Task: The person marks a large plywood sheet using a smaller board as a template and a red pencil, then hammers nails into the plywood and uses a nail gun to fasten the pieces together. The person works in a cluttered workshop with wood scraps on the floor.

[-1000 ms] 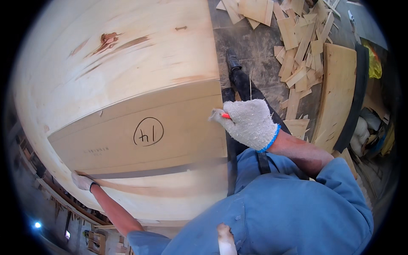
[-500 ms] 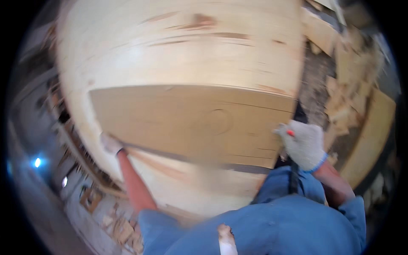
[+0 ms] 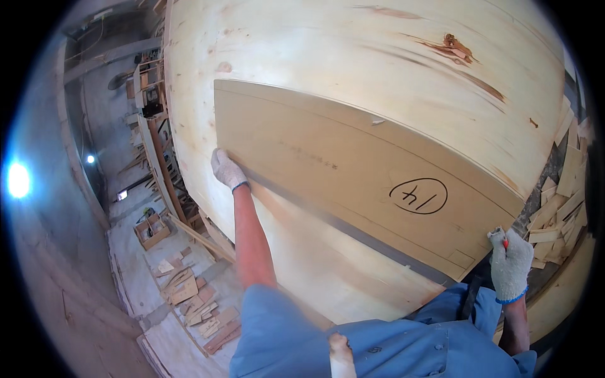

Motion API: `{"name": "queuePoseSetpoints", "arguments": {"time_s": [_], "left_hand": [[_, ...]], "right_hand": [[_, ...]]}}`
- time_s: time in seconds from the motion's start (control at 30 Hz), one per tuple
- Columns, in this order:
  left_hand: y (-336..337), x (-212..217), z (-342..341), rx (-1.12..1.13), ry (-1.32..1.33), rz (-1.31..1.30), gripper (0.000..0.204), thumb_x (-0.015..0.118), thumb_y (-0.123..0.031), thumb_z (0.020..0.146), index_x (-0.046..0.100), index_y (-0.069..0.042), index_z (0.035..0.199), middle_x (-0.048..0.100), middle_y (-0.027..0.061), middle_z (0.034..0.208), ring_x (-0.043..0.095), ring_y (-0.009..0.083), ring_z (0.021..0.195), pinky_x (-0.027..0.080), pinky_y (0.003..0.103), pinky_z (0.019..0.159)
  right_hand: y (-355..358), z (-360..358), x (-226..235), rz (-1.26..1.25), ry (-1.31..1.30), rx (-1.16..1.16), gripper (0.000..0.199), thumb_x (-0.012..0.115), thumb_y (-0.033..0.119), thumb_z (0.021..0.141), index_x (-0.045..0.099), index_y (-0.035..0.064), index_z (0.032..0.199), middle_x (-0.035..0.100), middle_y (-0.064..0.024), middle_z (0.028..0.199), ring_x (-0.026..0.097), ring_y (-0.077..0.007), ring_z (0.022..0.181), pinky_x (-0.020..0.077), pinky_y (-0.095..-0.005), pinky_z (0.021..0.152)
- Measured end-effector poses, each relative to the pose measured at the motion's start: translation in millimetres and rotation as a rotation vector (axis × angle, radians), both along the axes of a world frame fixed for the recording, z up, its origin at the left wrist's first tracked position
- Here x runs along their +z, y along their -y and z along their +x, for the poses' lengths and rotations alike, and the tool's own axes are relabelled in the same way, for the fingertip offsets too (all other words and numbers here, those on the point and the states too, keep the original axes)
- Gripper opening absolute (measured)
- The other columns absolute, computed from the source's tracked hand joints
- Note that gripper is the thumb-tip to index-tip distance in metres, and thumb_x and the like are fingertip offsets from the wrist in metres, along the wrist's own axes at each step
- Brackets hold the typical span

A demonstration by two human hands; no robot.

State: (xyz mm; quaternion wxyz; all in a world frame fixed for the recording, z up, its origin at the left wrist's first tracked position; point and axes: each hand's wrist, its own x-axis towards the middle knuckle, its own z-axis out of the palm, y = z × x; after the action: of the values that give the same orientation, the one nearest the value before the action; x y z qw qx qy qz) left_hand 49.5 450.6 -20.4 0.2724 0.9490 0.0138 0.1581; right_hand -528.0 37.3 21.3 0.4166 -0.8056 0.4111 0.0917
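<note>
Across the pale wooden sheet (image 3: 302,44), 1 long brown board (image 3: 283,129), flat and aslant, with its left end higher in view than its right. On its face, 1 black hand-drawn ring (image 3: 419,196) around a handwritten mark (image 3: 417,194), plus 1 faint line of print (image 3: 309,156), too blurred for reading. Near its right end, 1 small drawn rectangle (image 3: 463,258). Along its lower long side, 1 grey strip (image 3: 353,230).

At the board's lower left corner, the left hand (image 3: 229,171), gloved in off-white with 1 dark cuff (image 3: 240,186), touching the edge. Cannot tell the state of these fingers, spread or pressed together.

Just beside the board's right end, the right hand (image 3: 512,258), also gloved in off-white, with 1 blue cuff (image 3: 513,298). Fingers curled in, pinching 1 small red object (image 3: 505,243) against the thumb. Cannot tell about contact between glove and board.

On the upper right of the sheet, 1 large dark knot (image 3: 455,49). Beyond the sheet, 2 spreads of wood scraps (image 3: 183,286), 1 on each side, too jumbled for a count. At left, 1 open wooden box (image 3: 154,238) and 2 bright lights (image 3: 19,180). At the bottom, 1 blue shirt (image 3: 409,346) and 1 dark strap (image 3: 469,302).
</note>
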Motion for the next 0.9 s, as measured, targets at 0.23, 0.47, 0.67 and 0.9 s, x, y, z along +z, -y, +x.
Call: {"name": "queuePoseSetpoints", "arguments": {"time_s": [0.23, 0.47, 0.67, 0.9], "left_hand": [[24, 11, -17, -0.038, -0.007, -0.007, 0.034, 0.052, -0.024, 0.101, 0.067, 0.006, 0.103, 0.070, 0.0175, 0.101, 0.062, 0.0272, 0.096, 0.050, 0.041, 0.092], [-42, -14, 24, -0.106, 0.036, 0.448, 0.038, 0.051, -0.028, 0.107, 0.072, 0.003, 0.116, 0.075, 0.0201, 0.120, 0.069, 0.0362, 0.110, 0.052, 0.046, 0.097], [-101, -38, 92, -0.389, 0.173, 1.133, 0.029, 0.063, -0.038, 0.099, 0.076, -0.013, 0.102, 0.076, 0.0152, 0.100, 0.074, 0.0351, 0.095, 0.059, 0.049, 0.079], [-30, -21, -31, -0.315, -0.111, 0.352, 0.049, 0.045, -0.036, 0.111, 0.071, 0.003, 0.124, 0.075, 0.0199, 0.123, 0.068, 0.0370, 0.113, 0.050, 0.046, 0.102]], "right_hand": [[-3, -5, -5, 0.046, -0.009, -0.068, 0.018, 0.068, 0.008, 0.099, 0.062, -0.0016, 0.084, 0.054, -0.0258, 0.070, 0.056, -0.0440, 0.061, 0.0424, -0.0436, 0.057], [-2, 0, -4, -0.024, 0.049, -0.034, 0.029, 0.070, 0.021, 0.101, 0.063, 0.0024, 0.080, 0.059, -0.0247, 0.071, 0.064, -0.0454, 0.067, 0.0456, -0.0490, 0.058], [-1, -1, -10, 0.011, 0.002, 0.020, 0.029, 0.063, 0.028, 0.106, 0.077, 0.0055, 0.095, 0.067, -0.0234, 0.082, 0.069, -0.0433, 0.077, 0.0512, -0.0461, 0.065], [-1, 7, -14, -0.103, 0.030, 0.079, 0.035, 0.062, 0.038, 0.106, 0.078, 0.0083, 0.097, 0.069, -0.0208, 0.082, 0.069, -0.0430, 0.081, 0.0534, -0.0479, 0.070]]}}
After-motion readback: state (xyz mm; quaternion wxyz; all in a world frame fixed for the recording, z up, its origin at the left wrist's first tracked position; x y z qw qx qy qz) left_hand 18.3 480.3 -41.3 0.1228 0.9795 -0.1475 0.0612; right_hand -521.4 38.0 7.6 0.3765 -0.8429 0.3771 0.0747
